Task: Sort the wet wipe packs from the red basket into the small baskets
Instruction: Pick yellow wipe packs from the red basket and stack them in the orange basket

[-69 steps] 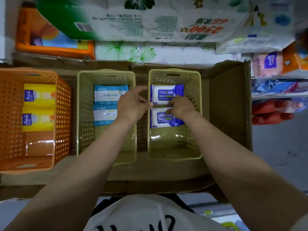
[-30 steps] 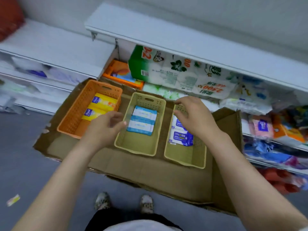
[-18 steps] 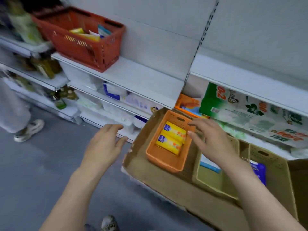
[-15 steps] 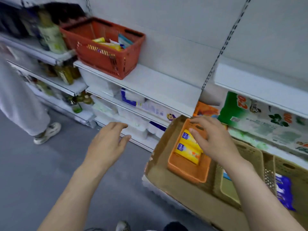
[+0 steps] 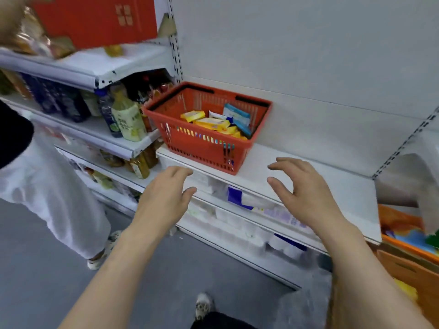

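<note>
Wet wipe packs (image 5: 215, 123) lie heaped in the red basket (image 5: 206, 148) on the shelf (image 5: 297, 184); below the basket, left hand (image 5: 164, 198) and right hand (image 5: 306, 193) hover with released grip, poised to reach in.

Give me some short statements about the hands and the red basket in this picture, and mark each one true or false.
1. The red basket stands on a white shelf. True.
2. The left hand holds a yellow pack. False: it is empty, fingers relaxed.
3. Yellow packs and blue packs lie in the red basket. True.
4. The right hand is inside the basket. False: it hovers in front of the shelf, short of the basket.
5. The basket is empty. False: packs remain.
</note>
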The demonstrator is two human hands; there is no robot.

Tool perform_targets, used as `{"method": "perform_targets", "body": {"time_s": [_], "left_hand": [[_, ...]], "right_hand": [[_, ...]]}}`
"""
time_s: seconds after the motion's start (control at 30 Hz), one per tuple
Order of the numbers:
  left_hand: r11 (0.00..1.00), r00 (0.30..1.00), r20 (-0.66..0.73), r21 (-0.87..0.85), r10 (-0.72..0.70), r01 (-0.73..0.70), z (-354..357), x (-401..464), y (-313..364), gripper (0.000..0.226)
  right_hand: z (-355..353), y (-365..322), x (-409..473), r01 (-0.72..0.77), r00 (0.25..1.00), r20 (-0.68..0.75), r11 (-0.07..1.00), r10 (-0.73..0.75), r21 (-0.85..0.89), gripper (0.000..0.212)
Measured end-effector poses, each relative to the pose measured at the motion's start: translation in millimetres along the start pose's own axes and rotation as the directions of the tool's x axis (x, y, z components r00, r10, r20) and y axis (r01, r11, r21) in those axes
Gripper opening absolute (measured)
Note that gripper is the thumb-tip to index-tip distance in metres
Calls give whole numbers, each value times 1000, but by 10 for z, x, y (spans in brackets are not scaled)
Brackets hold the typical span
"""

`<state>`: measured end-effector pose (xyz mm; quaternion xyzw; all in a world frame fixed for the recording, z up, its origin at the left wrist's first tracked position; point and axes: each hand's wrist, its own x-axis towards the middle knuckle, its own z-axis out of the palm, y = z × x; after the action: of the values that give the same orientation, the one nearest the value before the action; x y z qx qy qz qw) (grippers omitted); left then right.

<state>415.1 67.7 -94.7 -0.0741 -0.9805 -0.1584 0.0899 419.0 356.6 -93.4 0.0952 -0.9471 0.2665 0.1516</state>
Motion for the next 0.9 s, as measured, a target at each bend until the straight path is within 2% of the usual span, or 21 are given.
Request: {"method": "perform_targets", "body": {"time_s": [0.23,0.47,0.63,0.8,0.9], "left_hand": [[999,998,37,-5,43,-43,-245,1421,-814,42],[989,992,67,-111,104,-97,50,2565,-1246,45],[964,962,163,-184,221,-190,396,3515,-1486,44],[961,906,344,-204,247,-184,692,4206,-1610,49],[963,865,436,-201,250,-178,856,4485,-1609,54]], "right_hand": [[577,-328,1419,-55,998,32,998,54,34,26],[1024,-364,2357,-132,990,54,991,133,-21,29],[1363,-282,2827,-251,968,-11,966,251,-58,25],[1671,-170,3276,-391,895,155,903,417,-177,35],[1908,-86,3612,-396,843,282,883,458,-251,45]]}}
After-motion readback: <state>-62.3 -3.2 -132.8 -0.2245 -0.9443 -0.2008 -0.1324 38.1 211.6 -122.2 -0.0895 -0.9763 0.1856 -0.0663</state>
